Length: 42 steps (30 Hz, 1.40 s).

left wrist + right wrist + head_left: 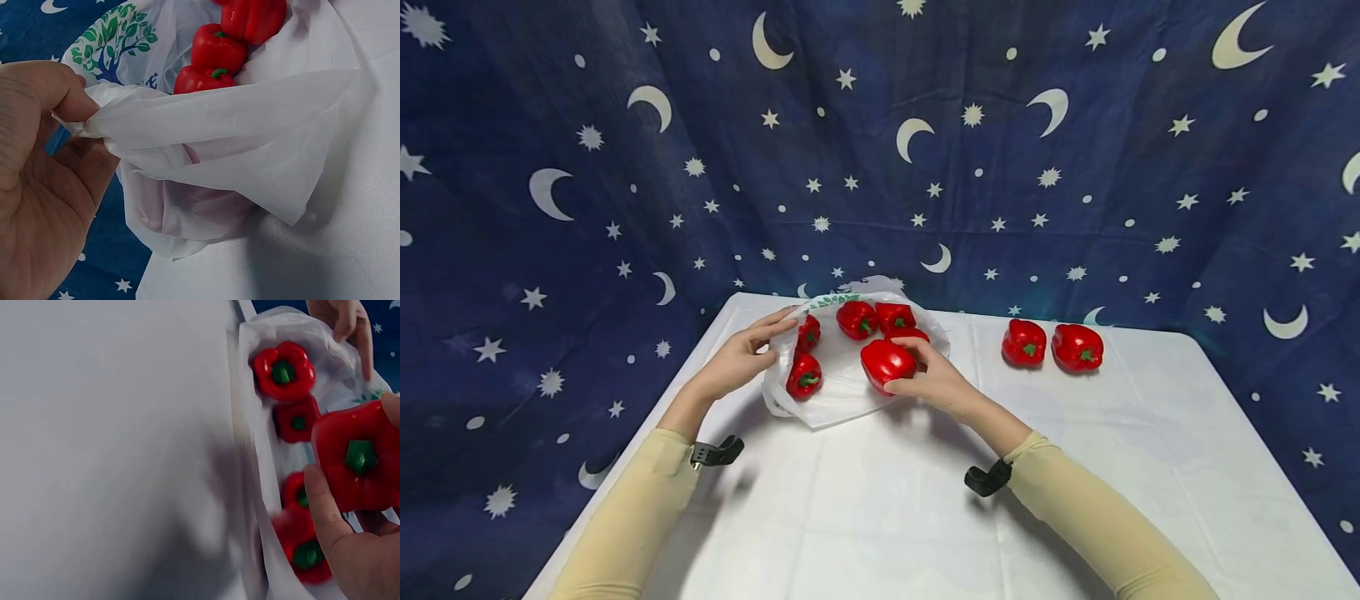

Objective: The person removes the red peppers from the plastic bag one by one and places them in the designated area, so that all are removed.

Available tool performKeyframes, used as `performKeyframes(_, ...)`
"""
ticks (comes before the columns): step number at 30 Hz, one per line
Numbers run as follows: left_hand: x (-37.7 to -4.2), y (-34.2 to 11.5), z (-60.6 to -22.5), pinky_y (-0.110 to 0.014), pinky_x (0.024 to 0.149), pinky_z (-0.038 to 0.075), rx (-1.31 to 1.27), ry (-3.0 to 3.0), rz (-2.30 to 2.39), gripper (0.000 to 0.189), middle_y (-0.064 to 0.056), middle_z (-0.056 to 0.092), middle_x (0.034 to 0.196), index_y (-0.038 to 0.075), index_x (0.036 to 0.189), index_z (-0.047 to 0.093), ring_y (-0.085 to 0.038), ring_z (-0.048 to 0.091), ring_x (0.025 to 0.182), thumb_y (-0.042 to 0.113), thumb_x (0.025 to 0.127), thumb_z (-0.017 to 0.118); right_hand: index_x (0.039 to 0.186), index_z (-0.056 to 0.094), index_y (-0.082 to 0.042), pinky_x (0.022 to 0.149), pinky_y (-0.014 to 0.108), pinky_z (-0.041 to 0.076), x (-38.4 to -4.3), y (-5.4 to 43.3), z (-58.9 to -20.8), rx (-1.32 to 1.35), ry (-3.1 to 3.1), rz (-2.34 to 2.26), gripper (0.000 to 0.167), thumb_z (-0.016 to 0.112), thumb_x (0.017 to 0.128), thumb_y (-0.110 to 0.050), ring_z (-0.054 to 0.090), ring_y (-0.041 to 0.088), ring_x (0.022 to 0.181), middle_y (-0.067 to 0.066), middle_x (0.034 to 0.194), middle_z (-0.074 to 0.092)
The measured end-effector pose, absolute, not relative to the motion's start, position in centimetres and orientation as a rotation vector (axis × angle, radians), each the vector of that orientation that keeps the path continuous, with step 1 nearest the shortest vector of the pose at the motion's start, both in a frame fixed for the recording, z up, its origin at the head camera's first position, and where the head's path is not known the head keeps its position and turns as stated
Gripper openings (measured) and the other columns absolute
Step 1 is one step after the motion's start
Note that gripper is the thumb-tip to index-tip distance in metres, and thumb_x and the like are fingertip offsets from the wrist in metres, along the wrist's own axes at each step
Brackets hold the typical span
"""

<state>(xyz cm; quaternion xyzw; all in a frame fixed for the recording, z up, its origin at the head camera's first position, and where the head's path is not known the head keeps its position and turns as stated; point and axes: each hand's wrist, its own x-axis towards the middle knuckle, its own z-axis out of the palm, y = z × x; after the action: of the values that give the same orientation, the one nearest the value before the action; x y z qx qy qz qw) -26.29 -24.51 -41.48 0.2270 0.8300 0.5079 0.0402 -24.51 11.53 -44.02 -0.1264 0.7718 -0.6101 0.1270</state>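
Observation:
A white plastic bag [842,400] with a printed tree [115,40] lies with its mouth spread toward me. My left hand [741,358] pinches the bag's edge at its left side, thumb and fingers on the film in the left wrist view. Several red bell peppers are inside, among them one at the lower left [805,377] and one at the back [857,320]. In my right hand [942,379] is another red bell pepper [886,365], gripped between thumb and fingers over the bag's opening. Its green stem [361,457] faces the right wrist camera.
Two more red bell peppers, one on the left [1024,343] and one on the right [1077,348], stand on the white-covered table [1150,467] to the right of the bag. Behind the table hangs a dark blue curtain [865,125] with moons and stars.

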Motion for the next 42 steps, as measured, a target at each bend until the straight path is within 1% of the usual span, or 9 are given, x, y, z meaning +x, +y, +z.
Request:
performKeyframes(4, -26.2, -24.6, -41.3, -0.039, 0.115, 0.031, 0.703, 2.543, 1.548, 0.060, 0.004, 0.031, 0.165, 0.012, 0.150, 0.053, -0.019, 0.021, 0.153, -0.009, 0.095, 0.051, 0.148, 0.049, -0.020, 0.095, 0.047, 0.053, -24.1, 13.8, -43.5, -0.370, 2.251, -1.748, 0.078, 0.086, 0.080, -0.021, 0.045, 0.036, 0.131, 0.012, 0.146, 0.047)
performKeyframes(10, -26.2, -24.5, -41.3, -0.051, 0.117, 0.027, 0.717, 2.531, 1.557, 0.059, 0.000, 0.029, 0.166, 0.011, 0.151, 0.053, -0.021, 0.020, 0.153, -0.009, 0.095, 0.050, 0.150, 0.047, -0.016, 0.097, 0.048, 0.052, -23.5, 17.4, -43.0, -0.411, 2.283, -1.709, 0.080, 0.086, 0.081, -0.021, 0.044, 0.038, 0.133, 0.013, 0.149, 0.044)
performKeyframes(17, -26.3, -24.5, -41.4, -0.039, 0.116, 0.031, 0.702, 2.528, 1.550, 0.059, 0.003, 0.030, 0.166, 0.012, 0.151, 0.053, -0.019, 0.019, 0.153, -0.008, 0.095, 0.050, 0.149, 0.047, -0.016, 0.096, 0.048, 0.052, -23.3, 21.2, -42.8, -0.357, 2.344, -1.707, 0.081, 0.088, 0.079, -0.021, 0.044, 0.038, 0.132, 0.012, 0.148, 0.045)
performKeyframes(25, -26.4, -24.3, -41.5, -0.050, 0.117, 0.027, 0.702, 2.527, 1.545, 0.059, 0.006, 0.029, 0.166, 0.012, 0.152, 0.052, -0.018, 0.018, 0.154, -0.007, 0.096, 0.051, 0.155, 0.040, -0.013, 0.092, 0.040, 0.054, -22.8, 25.1, -42.7, -0.263, 2.342, -1.751, 0.088, 0.087, 0.081, -0.020, 0.042, 0.039, 0.133, 0.017, 0.153, 0.040)
performKeyframes(28, -26.3, -24.4, -41.5, -0.045, 0.116, 0.029, 0.697, 2.528, 1.540, 0.058, 0.005, 0.028, 0.166, 0.012, 0.152, 0.051, -0.020, 0.018, 0.154, -0.006, 0.097, 0.051, 0.157, 0.037, -0.014, 0.089, 0.035, 0.055, -22.5, 26.6, -42.5, -0.244, 2.338, -1.796, 0.089, 0.085, 0.082, -0.017, 0.040, 0.039, 0.133, 0.018, 0.154, 0.037)
performKeyframes(31, -26.2, -24.5, -41.6, -0.041, 0.115, 0.031, 0.687, 2.531, 1.535, 0.058, 0.006, 0.028, 0.166, 0.014, 0.153, 0.051, -0.021, 0.019, 0.154, -0.004, 0.098, 0.052, 0.159, 0.033, -0.015, 0.092, 0.039, 0.055, -22.2, 28.1, -42.2, -0.200, 2.326, -1.843, 0.090, 0.083, 0.085, -0.014, 0.038, 0.038, 0.134, 0.017, 0.155, 0.034)
performKeyframes(37, -26.1, -24.5, -41.5, -0.021, 0.109, 0.034, 0.683, 2.539, 1.534, 0.056, 0.007, 0.029, 0.166, 0.016, 0.153, 0.051, -0.020, 0.020, 0.153, -0.002, 0.099, 0.052, 0.162, 0.026, -0.015, 0.094, 0.038, 0.054, -22.0, 31.7, -41.7, -0.163, 2.333, -1.902, 0.085, 0.075, 0.093, -0.012, 0.038, 0.028, 0.130, 0.014, 0.154, 0.031)
performKeyframes(39, -26.2, -24.5, -41.5, -0.024, 0.110, 0.035, 0.684, 2.543, 1.531, 0.056, 0.006, 0.029, 0.166, 0.015, 0.153, 0.051, -0.020, 0.020, 0.153, -0.002, 0.099, 0.052, 0.162, 0.025, -0.015, 0.091, 0.034, 0.055, -22.0, 33.0, -41.5, -0.143, 2.333, -1.931, 0.083, 0.073, 0.095, -0.012, 0.039, 0.024, 0.128, 0.013, 0.154, 0.031)
performKeyframes(42, -26.3, -24.5, -41.6, -0.039, 0.115, 0.033, 0.683, 2.541, 1.530, 0.057, 0.006, 0.029, 0.166, 0.015, 0.153, 0.051, -0.022, 0.021, 0.153, -0.003, 0.099, 0.052, 0.162, 0.026, -0.016, 0.088, 0.031, 0.056, -22.0, 34.8, -40.9, -0.096, 2.274, -2.036, 0.080, 0.071, 0.096, -0.009, 0.040, 0.021, 0.125, 0.008, 0.152, 0.031)
